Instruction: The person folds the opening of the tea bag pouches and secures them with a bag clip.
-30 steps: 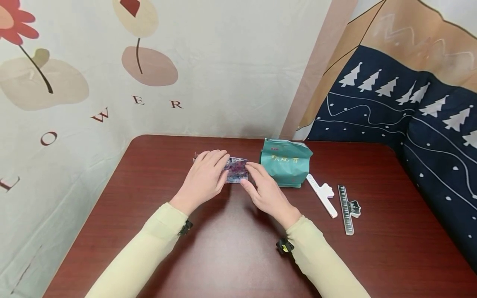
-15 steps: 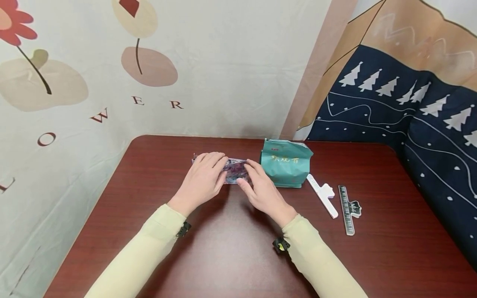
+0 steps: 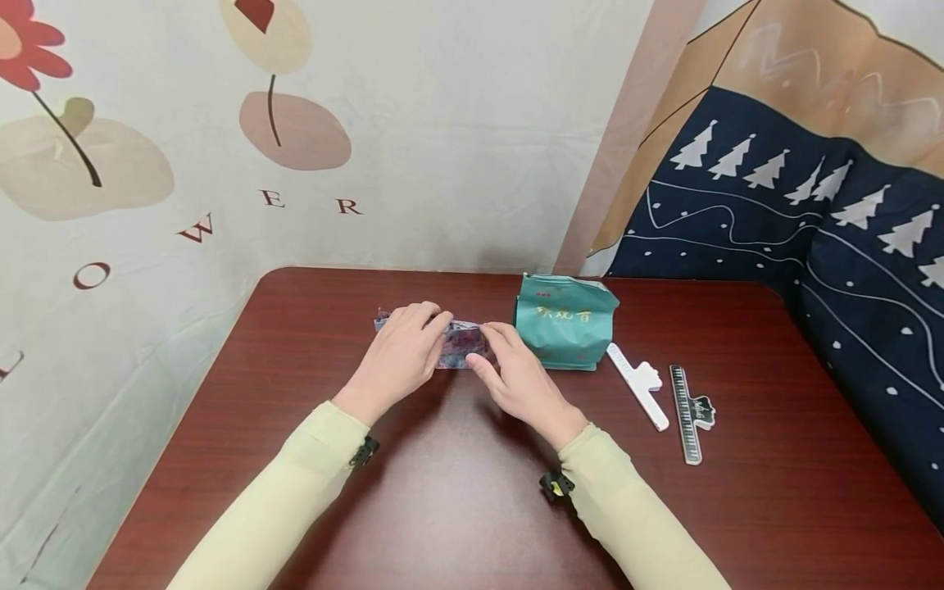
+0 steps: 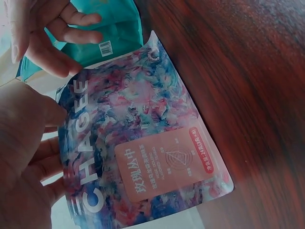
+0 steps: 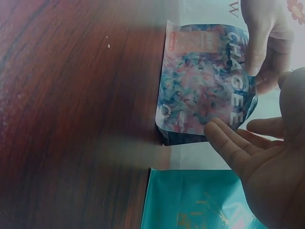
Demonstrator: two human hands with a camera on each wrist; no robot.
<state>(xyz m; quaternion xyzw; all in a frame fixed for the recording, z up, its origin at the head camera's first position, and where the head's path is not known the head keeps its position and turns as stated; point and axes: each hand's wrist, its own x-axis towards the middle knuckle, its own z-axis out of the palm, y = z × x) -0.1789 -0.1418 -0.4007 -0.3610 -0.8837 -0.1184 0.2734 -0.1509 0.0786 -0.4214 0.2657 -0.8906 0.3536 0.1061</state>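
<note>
Near the far edge of the counter [image 3: 472, 508], left of its middle, a CHAGEE tea pouch [image 4: 143, 124] stands upright, its printed front toward the person. The left hand [image 3: 401, 348] grips the pouch's top, thumb in front and fingers behind, probably because so soft a pack would slump if backed on one side only. The right hand [image 3: 519, 381], its fingers apart and fairly straight, touches the top near the right corner (no firm pinch shows), seemingly to steady that end. Just right of it stands a teal tea pouch [image 3: 566, 324] with gold characters, also by the far edge. Toward the counter's right edge lie a white clip [image 3: 640, 387] and a black-and-white striped clip [image 3: 691, 415], presumably kept aside so both hands have room.
</note>
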